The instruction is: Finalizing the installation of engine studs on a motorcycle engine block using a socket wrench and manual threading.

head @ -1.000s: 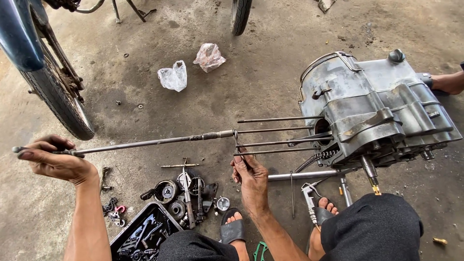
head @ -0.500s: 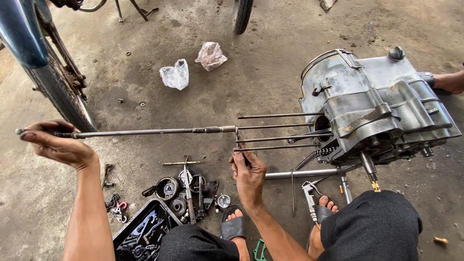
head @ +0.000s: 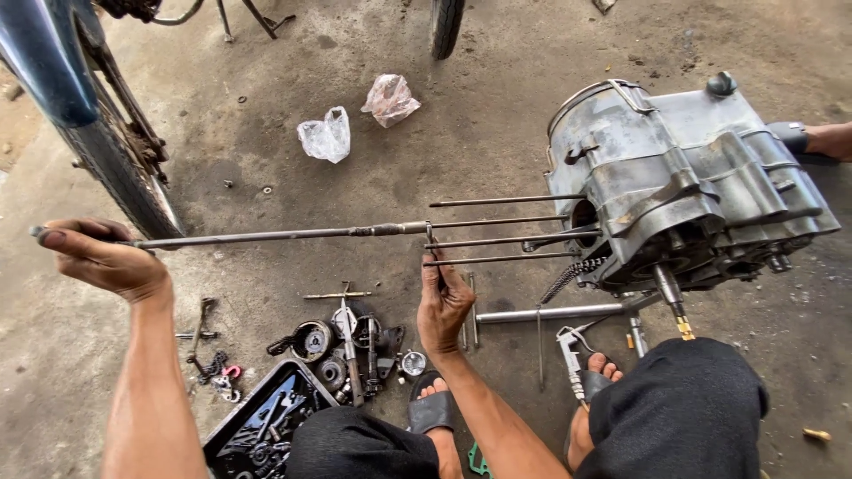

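Concrete floor (head: 497, 115), grey, stained and gritty, carries everything we see. Our left hand (head: 102, 257) is closed around the far end of a long thin steel rod (head: 266, 236), a dull, round extension bar that runs level toward the engine. Its other end meets the tip of one of the studs (head: 497, 239), four slim bare-metal rods jutting sideways in parallel from the engine crankcase (head: 683, 186). Our right hand (head: 442, 302) sits just below that junction, fingers pinched around the tip of the lowest stud, thumb side up; we cannot tell how firm the grip is.

Crankcase is cast aluminium, boxy with ribs and a rounded cover, grimy grey, lying on its side to our right, well apart from the left hand and near the right one. A coiled spring (head: 568, 275) hangs by its lower edge.

Between our hands on the floor lies a cluster of oily small parts (head: 346, 341), gears and round pieces, plus a black plastic tray (head: 257, 426) of dark hardware. Two crumpled clear plastic bags (head: 327, 135) lie farther off. A motorcycle wheel (head: 115, 168) with rubber tyre stands at the left. Our foot in a black sandal (head: 430, 410) rests below the right hand.
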